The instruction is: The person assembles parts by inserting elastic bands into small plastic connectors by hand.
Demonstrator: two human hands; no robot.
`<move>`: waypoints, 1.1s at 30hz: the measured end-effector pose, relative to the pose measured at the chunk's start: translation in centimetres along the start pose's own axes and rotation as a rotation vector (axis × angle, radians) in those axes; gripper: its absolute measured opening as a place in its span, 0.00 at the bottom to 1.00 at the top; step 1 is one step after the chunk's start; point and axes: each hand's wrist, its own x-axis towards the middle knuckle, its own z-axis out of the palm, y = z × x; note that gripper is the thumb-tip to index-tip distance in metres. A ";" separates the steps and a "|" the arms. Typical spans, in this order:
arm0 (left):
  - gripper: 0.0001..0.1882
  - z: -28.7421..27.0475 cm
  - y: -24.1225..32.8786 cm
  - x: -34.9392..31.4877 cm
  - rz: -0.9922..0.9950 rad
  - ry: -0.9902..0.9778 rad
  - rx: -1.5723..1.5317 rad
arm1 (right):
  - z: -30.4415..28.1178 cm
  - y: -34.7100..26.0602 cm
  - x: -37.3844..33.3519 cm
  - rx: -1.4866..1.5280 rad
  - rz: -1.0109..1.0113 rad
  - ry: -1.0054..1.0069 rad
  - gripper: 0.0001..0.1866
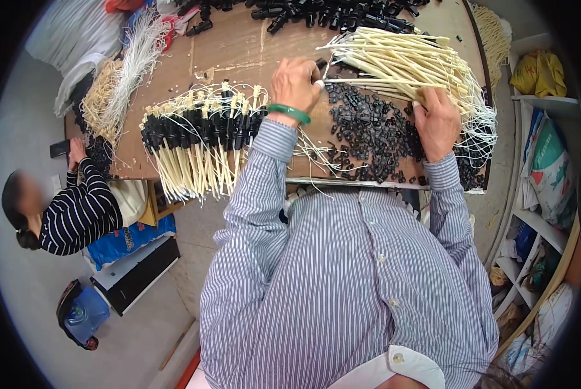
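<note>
My left hand [297, 84], with a green bangle [289, 113] at its wrist, is closed in a pinch at the white left ends of a few cream-sleeved wires [381, 83]. A small black part [321, 63] shows by its fingers; whether it is gripped I cannot tell. My right hand [438, 117] pinches the same wires near their right end, so they lie stretched between both hands. Just beyond is a thick bundle of cream-sleeved wires [400, 58], its thin white strands [482, 123] trailing right. Small black plastic parts [368, 123] lie heaped below the held wires.
Left of my left arm, a row of wires with black connectors [199, 133] reaches the table's [238, 52] near edge. Larger black fittings [329, 16] lie along the far side. White strands [134, 65] are piled far left. A seated person [76, 207] holds a phone; shelves [543, 220] stand right.
</note>
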 end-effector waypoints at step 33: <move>0.15 -1.1 0.7 -5.6 -0.039 -0.014 -0.495 | -1.0 -3.9 -3.3 0.182 -0.510 -0.185 0.17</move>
